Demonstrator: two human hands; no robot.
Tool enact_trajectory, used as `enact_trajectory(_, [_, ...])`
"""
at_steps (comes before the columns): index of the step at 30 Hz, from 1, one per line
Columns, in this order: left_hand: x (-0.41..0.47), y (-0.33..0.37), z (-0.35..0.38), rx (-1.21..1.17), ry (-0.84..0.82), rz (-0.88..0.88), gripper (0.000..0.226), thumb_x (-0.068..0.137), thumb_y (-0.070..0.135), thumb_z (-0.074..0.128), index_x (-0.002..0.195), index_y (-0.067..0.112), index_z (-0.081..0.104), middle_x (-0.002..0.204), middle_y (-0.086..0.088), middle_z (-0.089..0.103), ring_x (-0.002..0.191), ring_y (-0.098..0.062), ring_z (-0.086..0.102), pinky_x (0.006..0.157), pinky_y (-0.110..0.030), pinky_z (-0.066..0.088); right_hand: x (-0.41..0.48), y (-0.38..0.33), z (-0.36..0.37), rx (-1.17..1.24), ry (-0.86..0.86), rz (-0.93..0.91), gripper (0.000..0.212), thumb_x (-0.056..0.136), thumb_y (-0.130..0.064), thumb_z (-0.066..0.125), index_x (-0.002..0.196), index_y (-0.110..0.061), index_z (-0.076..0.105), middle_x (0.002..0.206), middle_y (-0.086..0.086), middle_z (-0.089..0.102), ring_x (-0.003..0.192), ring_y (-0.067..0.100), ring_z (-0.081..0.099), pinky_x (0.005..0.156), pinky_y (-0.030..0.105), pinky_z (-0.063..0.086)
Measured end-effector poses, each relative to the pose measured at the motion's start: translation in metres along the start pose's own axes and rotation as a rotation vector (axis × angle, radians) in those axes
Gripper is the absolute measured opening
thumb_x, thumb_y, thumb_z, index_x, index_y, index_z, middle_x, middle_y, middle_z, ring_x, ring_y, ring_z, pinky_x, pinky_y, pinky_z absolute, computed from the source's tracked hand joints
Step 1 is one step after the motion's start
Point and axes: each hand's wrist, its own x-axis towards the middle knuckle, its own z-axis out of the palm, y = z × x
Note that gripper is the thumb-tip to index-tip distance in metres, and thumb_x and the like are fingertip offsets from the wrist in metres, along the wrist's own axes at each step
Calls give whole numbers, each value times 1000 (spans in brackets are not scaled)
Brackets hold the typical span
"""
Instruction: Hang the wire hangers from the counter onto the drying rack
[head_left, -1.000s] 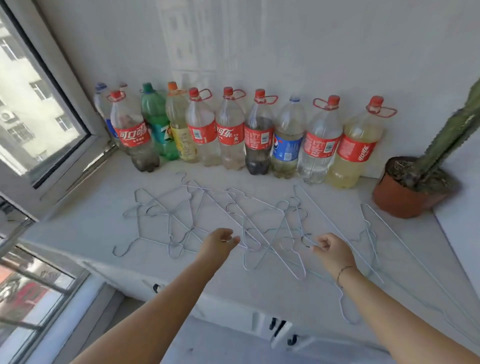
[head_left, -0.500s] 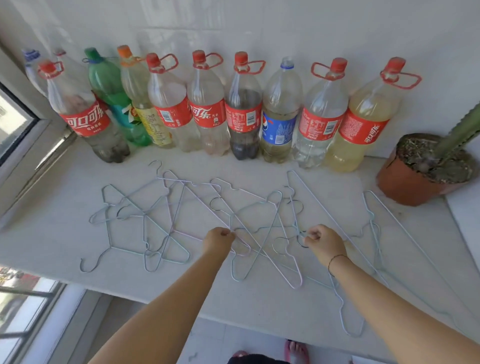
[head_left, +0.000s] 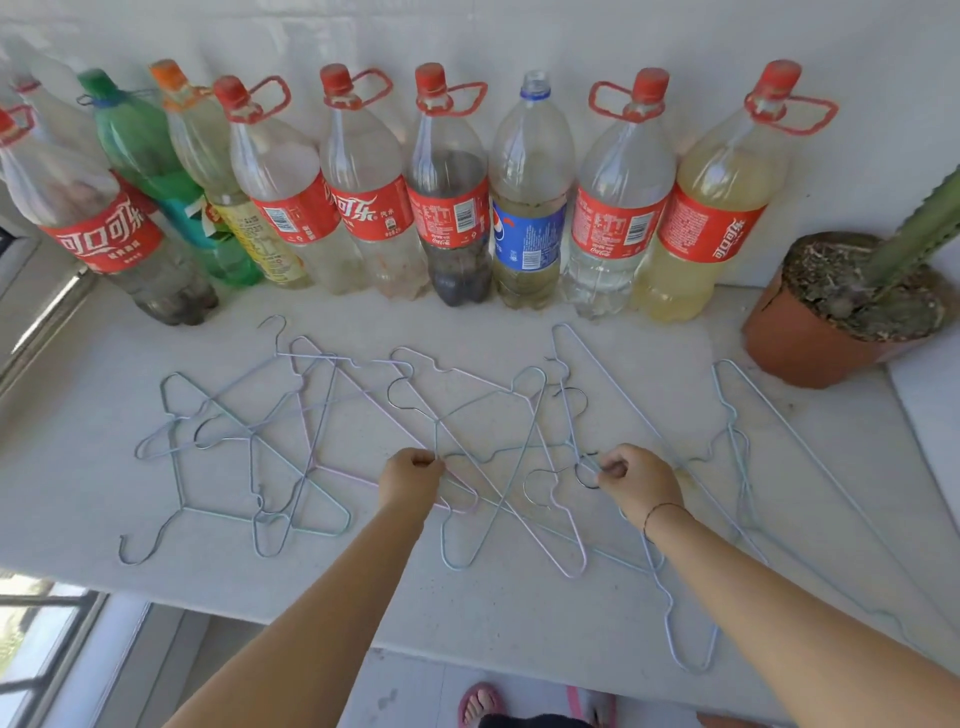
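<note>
Bottles (head_left: 452, 208) and a potted cactus (head_left: 810, 343) stand behind the overlapping hangers (head_left: 511, 467).

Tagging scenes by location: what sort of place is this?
Probably an enclosed home balcony or laundry nook: a white counter beside a window frame, soda bottles lined along the wall, and a potted cactus.

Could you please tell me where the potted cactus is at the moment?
In the head view, the potted cactus stands at the far right of the counter, just right of the yellowish bottle that ends the bottle row.
</note>
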Motion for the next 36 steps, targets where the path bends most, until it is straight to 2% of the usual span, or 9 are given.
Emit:
enact_trajectory(4, [-14, 9, -7, -159, -100, 55, 9, 84, 6, 61, 77, 10, 62, 71, -6, 69, 54, -14, 50, 53, -24, 43, 2, 1, -5, -58, 3, -32, 6, 82, -13, 61, 80, -19, 61, 80, -5, 60, 76, 15, 57, 68, 25, 43])
enact_trajectory(9, [-36, 24, -17, -277, -123, 160, 10, 88, 7, 59, 79, 11, 60, 72, -5, 69, 53, -14, 47, 53, -23, 42, -3, 0, -12, -79, 3, -54, 6, 87, -13, 56, 88, -14, 62, 81, -3, 58, 77, 16, 55, 70, 26, 44])
enact_trajectory(11, [-43, 29, -22, -306, -108, 185, 9, 88, 7, 60, 80, 12, 60, 71, -4, 68, 52, -13, 47, 52, -23, 43, -6, -2, -15, -25, 13, -50, 7, 89, -13, 54, 90, -13, 60, 81, -1, 58, 77, 19, 55, 69, 27, 44])
enact_trajectory(15, [-55, 37, -32, -353, -88, 219, 9, 88, 6, 60, 80, 12, 59, 69, -4, 66, 51, -13, 46, 52, -23, 42, -13, -14, -26, 159, 56, -72, 7, 89, -13, 51, 87, -15, 56, 74, -1, 60, 71, 19, 55, 55, 24, 38])
enact_trajectory(20, [-60, 43, -44, -366, -66, 248, 8, 88, 7, 59, 88, 13, 64, 72, -5, 67, 53, -13, 45, 55, -24, 41, -24, -34, -55, 293, 303, -155, 13, 89, -21, 55, 92, -10, 62, 62, 4, 50, 57, 20, 44, 52, 25, 35])
enact_trajectory(24, [-62, 49, -54, -374, -61, 279, 15, 89, 5, 57, 93, 15, 67, 72, -4, 66, 54, -14, 41, 52, -21, 38, -34, -46, -87, 184, 428, -213, 14, 88, -24, 57, 92, -14, 66, 59, -2, 48, 59, 19, 47, 51, 24, 34])
enact_trajectory(29, [-63, 63, -60, -375, -50, 315, 15, 89, 6, 56, 96, 14, 67, 71, -1, 65, 49, -10, 39, 48, -16, 36, -51, -60, -108, -2, 481, -309, 29, 78, -40, 67, 62, -17, 59, 54, -1, 53, 63, 25, 56, 70, 39, 44])
enact_trajectory(33, [-69, 75, -59, -371, -72, 344, 12, 88, 8, 58, 93, 13, 67, 70, 1, 66, 43, -3, 40, 47, -15, 36, -58, -71, -109, -151, 563, -308, 54, 77, -56, 60, 49, -15, 41, 54, -3, 47, 69, 18, 49, 85, 36, 28])
enact_trajectory(36, [-72, 82, -58, -388, -76, 360, 9, 88, 9, 59, 93, 12, 66, 72, -1, 66, 51, -9, 41, 53, -21, 35, -56, -77, -108, -175, 585, -253, 50, 79, -55, 57, 47, -20, 44, 70, -7, 46, 86, 13, 40, 99, 40, 23])
